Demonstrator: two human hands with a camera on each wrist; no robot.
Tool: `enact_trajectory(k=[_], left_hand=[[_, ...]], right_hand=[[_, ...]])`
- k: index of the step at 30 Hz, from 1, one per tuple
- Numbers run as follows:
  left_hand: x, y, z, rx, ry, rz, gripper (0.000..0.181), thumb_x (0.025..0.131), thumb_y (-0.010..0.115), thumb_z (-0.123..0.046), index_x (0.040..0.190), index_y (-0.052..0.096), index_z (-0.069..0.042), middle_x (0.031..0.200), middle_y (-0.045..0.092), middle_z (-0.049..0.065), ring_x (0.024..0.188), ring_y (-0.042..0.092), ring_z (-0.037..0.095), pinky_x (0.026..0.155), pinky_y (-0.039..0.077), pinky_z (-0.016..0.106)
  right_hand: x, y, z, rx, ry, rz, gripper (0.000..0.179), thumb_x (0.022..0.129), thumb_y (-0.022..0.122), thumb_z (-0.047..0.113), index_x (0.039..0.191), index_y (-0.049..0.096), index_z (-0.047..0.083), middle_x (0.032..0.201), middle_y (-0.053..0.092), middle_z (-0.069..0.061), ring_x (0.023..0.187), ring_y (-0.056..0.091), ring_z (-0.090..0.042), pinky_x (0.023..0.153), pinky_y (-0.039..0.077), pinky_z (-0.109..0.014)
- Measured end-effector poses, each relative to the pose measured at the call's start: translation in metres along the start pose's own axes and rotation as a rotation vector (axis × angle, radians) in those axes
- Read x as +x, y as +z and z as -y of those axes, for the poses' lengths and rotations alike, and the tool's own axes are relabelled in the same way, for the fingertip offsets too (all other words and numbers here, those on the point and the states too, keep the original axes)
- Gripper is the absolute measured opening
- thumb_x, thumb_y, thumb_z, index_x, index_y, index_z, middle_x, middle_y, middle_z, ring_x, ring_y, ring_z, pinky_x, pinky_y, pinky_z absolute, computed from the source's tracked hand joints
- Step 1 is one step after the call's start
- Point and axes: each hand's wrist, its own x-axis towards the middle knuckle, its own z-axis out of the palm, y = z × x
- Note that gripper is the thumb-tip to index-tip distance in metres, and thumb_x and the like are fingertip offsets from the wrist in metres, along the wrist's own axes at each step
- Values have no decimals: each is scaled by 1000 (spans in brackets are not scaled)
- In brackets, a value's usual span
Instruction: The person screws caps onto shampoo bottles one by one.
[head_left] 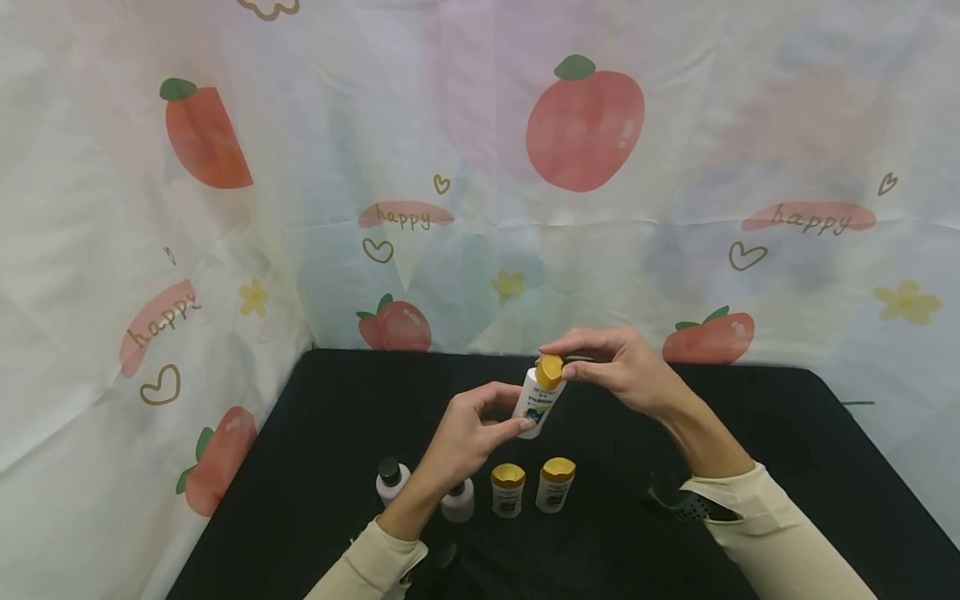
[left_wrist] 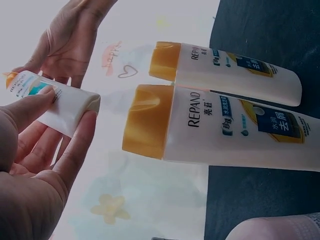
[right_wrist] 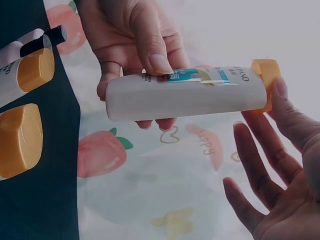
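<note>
A white shampoo bottle [head_left: 536, 402] with a yellow cap [head_left: 550, 372] is held up, tilted, over the black table. My left hand [head_left: 480, 425] grips its body, thumb across the label, as the left wrist view also shows. My right hand [head_left: 618, 367] pinches the cap between thumb and forefinger; in the right wrist view its other fingers [right_wrist: 250, 175] spread away from the bottle. Nearer me, two similar yellow-capped bottles stand upright, a left one [head_left: 507, 492] and a right one [head_left: 555, 485]. Their REPAND labels are readable in the left wrist view.
Two pale pink bottles, one with a black cap [head_left: 389, 472] and another [head_left: 458, 502] partly behind my left forearm, stand left of the yellow-capped pair. The black table [head_left: 360, 392] meets a fruit-printed curtain [head_left: 480, 167] at the back and left.
</note>
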Motion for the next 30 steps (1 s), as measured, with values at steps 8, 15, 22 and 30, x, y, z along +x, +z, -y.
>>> enact_trajectory(k=[8,15,22,30], left_hand=[[-1,1,-1,10,12,-14,31,91,77,-12,121,70,-10,116,72,8,110,69,21,87,60,28],[-2,1,-1,16,22,-25,31,91,77,-11,121,71,-10,116,72,7,109,69,21,87,59,28],[-3,1,0,17,13,-40,32,91,77,-11,123,70,-10,117,72,8,110,69,21,87,59,29],[-3,2,1,25,16,-53,33,92,76,-11,124,70,-11,118,72,7,111,69,21,87,59,29]], right_hand=[[-2,2,4,-70,14,-30,31,93,68,-4,124,70,1,119,71,-5,110,66,-18,95,56,-29],[-3,5,8,-134,14,-59,32,93,69,-4,123,71,7,118,70,-5,111,65,-18,99,55,-37],[-4,9,6,-155,-12,-88,34,92,70,-6,122,71,11,115,69,-3,107,65,-18,99,54,-35],[-4,13,10,-152,21,-131,32,92,71,-2,120,72,14,114,70,-2,107,64,-19,101,49,-27]])
